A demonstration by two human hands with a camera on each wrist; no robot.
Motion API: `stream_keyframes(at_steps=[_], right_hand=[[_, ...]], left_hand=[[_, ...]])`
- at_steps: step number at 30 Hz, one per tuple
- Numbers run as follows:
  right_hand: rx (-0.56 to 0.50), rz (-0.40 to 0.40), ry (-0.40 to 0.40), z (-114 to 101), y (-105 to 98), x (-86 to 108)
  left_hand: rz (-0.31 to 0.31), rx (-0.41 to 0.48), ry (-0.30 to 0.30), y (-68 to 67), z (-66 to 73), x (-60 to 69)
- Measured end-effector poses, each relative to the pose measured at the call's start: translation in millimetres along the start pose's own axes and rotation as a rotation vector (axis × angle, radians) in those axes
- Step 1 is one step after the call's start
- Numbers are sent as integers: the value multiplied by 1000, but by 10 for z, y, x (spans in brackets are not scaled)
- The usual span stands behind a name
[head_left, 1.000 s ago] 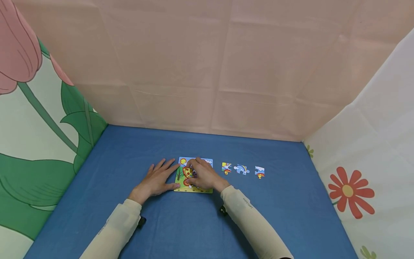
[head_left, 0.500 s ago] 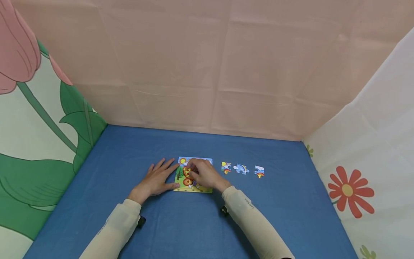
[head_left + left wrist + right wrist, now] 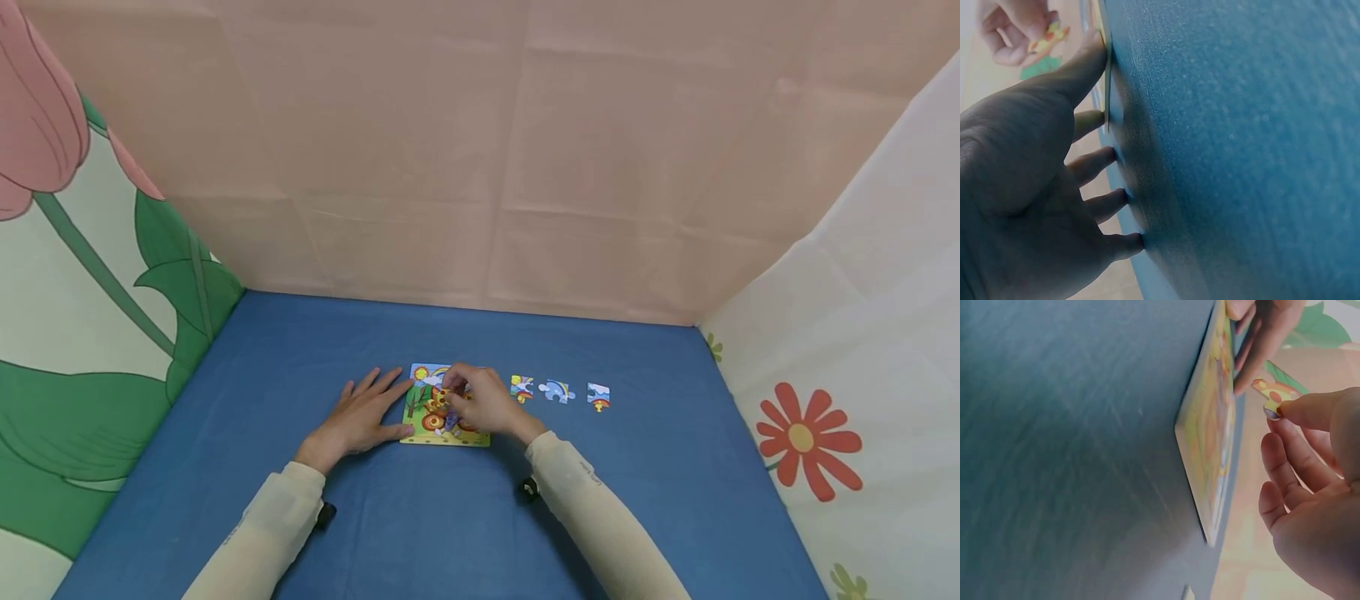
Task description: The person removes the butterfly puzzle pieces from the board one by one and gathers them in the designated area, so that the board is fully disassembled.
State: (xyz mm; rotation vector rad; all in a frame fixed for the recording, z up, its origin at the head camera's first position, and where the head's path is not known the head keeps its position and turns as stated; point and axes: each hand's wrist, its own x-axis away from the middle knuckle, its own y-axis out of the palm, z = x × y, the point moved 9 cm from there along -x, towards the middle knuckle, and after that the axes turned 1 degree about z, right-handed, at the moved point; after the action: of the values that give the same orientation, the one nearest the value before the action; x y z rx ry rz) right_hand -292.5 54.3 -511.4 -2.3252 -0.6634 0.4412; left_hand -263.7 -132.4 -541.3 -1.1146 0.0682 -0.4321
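A jigsaw puzzle board (image 3: 417, 427) with a bright cartoon picture lies flat on the blue table. Straight and spread, the fingers of my left hand (image 3: 358, 422) rest at its left side, the thumb and index finger touching the edge. Over the board's right part is my right hand (image 3: 486, 406), partly covering the picture. In the right wrist view that hand pinches a puzzle piece (image 3: 1277, 395) between thumb and index finger, held up clear of the board. The piece is yellow with orange-red spots and some green.
To the right of the board, three loose puzzle pieces lie in a row: one with yellow and red (image 3: 522, 387), a light blue one (image 3: 557, 391), and a blue and white one (image 3: 598, 396). Patterned cloth walls (image 3: 480, 167) rise at the table's back and sides.
My right hand has risen off the board and shifted slightly right with the pinched puzzle piece, uncovering more of the picture's left and lower part. The left hand stays in place.
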Motion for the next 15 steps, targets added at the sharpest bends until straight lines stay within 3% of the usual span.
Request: stream_keyframes(at_steps=[7,15], right_hand=[[7,38,10,31,-227,188],[24,66,55,252,-540,495]], left_hand=[[-1,7,-11,25,-8,11],[7,-2,-12,11,-3,-3]])
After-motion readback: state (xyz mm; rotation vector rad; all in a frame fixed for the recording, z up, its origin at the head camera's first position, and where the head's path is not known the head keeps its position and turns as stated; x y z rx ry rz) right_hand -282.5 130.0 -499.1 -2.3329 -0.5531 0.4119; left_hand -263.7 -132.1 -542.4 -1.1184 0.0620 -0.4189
